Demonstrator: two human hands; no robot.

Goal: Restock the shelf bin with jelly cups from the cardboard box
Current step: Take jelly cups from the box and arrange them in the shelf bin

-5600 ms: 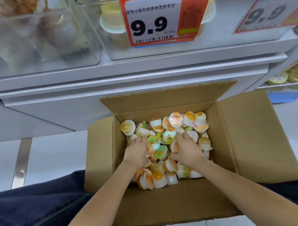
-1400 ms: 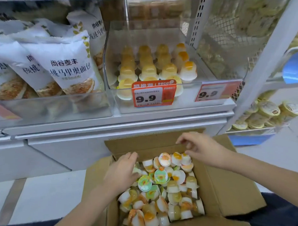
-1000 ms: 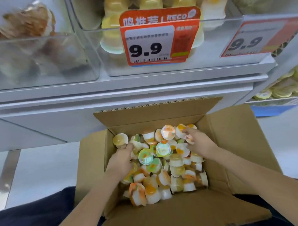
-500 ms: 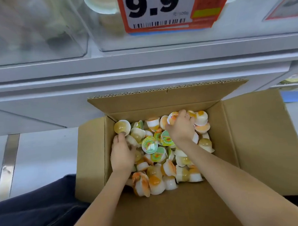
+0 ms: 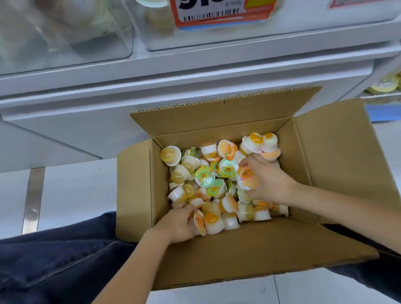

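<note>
Right hand: fingers curled round a jelly cup with an orange-printed lid, held at the right-centre of the heap; the thumb lies below the cup and the fingertips above it. A further cup may be caught under the palm, but this cannot be confirmed.

Left hand: buried at the near-left corner of the heap, fingers bent down among the cups. They press against an orange-and-white cup lying on its side. Whether the hand actually has hold of a cup cannot be told, as the fingertips are hidden.

Loose jelly cups fill the cardboard box in a disordered pile: some lid-up showing green and orange foil, some tipped over showing white bodies with yellow or orange fruit centres (none stacked in order). The box sits open on the pale floor, all four flaps folded outward, the far flap leaning towards the shelf base.

Above the box, at the top edge of view, stands the clear shelf bin bearing an orange price label with large black digits and a barcode. Its contents are mostly cut off. A second clear bin sits just to its left.

The person's dark trouser legs flank the box on both sides. Yellow-lidded goods show on a lower shelf at far right.
</note>
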